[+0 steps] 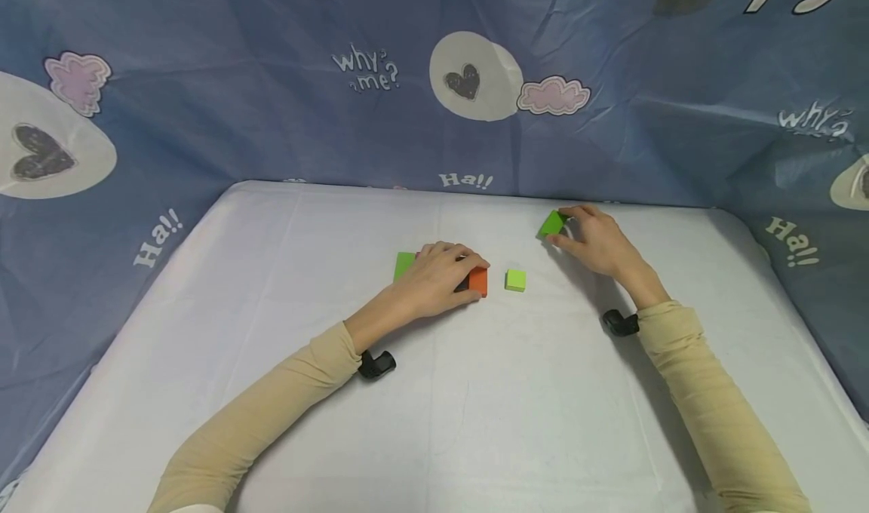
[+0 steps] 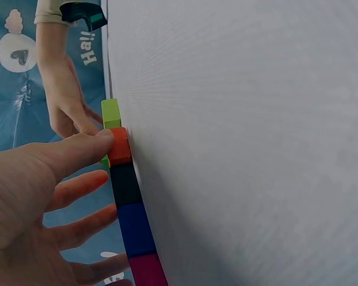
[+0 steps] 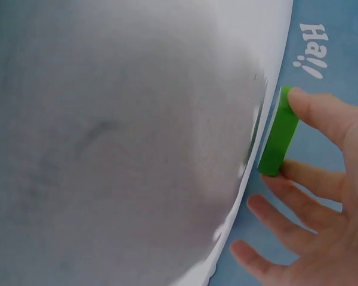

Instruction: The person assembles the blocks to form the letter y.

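My left hand (image 1: 437,275) lies over a row of coloured blocks and covers most of it in the head view. Its thumb and index finger pinch the orange block (image 1: 478,281) at the row's right end. Beside that, the left wrist view shows a black block (image 2: 126,184), a blue block (image 2: 137,229) and a magenta block (image 2: 148,271) in line. Farther right and back, my right hand (image 1: 597,240) pinches a green block (image 3: 278,132) between thumb and fingertips, its other fingers spread. A lime cube (image 1: 516,280) sits between the hands, just right of the orange block.
Another green block (image 1: 404,265) shows at the row's left end, partly behind the left hand. White cloth (image 1: 529,407) covers the table, and a blue printed curtain (image 1: 285,105) hangs along its back and sides. Each wrist carries a black camera (image 1: 376,364).
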### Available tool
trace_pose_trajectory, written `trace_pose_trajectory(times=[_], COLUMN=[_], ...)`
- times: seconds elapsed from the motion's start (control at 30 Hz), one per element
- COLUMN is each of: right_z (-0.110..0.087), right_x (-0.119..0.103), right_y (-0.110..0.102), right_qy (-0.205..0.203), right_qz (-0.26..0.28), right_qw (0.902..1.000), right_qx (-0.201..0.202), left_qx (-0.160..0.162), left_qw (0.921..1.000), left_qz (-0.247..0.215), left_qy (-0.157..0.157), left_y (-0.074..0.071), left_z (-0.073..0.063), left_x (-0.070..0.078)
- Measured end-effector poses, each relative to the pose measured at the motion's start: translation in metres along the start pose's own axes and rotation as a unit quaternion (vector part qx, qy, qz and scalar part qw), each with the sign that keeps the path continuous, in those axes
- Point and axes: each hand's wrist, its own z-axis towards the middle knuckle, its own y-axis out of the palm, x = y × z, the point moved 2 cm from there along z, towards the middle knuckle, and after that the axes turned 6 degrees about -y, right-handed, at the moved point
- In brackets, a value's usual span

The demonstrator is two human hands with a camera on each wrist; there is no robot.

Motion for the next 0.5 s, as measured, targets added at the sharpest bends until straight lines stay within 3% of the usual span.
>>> trace_pose_trajectory(times=[0.5], right_z=[0.0023], right_x=[0.0053], right_y=[0.0009], right_qy=[0.022], right_qz=[-0.014], right_qw=[0.9996], right_qx=[-0.015], left_qx=[-0.002], left_qw=[1.0000], left_qz=[0.004], left_qy=[0.003], left_y=[-0.0006], left_z=[-0.0004], left_x=[0.0009])
